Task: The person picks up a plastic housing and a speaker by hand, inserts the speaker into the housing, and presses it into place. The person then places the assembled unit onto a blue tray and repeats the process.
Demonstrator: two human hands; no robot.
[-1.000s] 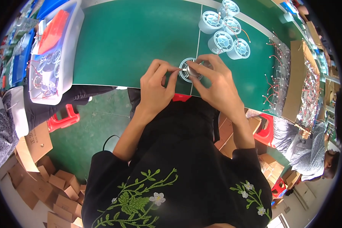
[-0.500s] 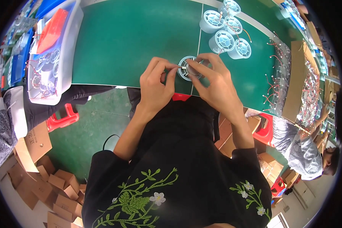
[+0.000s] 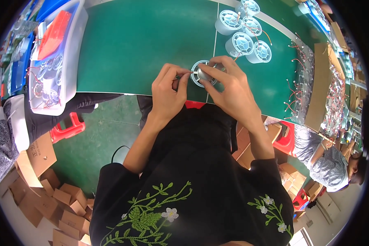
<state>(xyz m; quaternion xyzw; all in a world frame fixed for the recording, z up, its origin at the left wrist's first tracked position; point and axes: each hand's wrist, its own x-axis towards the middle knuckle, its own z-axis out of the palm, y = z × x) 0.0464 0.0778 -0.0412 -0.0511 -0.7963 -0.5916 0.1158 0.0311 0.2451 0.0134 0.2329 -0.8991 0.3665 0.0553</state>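
Observation:
On the green table in front of me stands a light-blue round plastic housing (image 3: 193, 81) with a spoked face, partly covered by my fingers. A silver round metal part (image 3: 202, 75) sits at its middle. My right hand (image 3: 235, 88) is closed over it, thumb and fingers on the metal part. My left hand (image 3: 168, 91) pinches a thin lead at the housing's left side, where a small white connector (image 3: 195, 72) shows by the fingertips. The far side of the housing is hidden by my right hand.
Several similar light-blue housings (image 3: 240, 43) with wires stand at the back right. Further right are wired parts in clear plastic (image 3: 303, 82) and a cardboard box (image 3: 317, 88). A white bin (image 3: 71, 78) with clear parts is at left. Co-workers sit on both sides.
The silver part has shifted slightly left and shows more of its face under my right fingers. My left hand keeps its pinch on the lead, almost unmoved.

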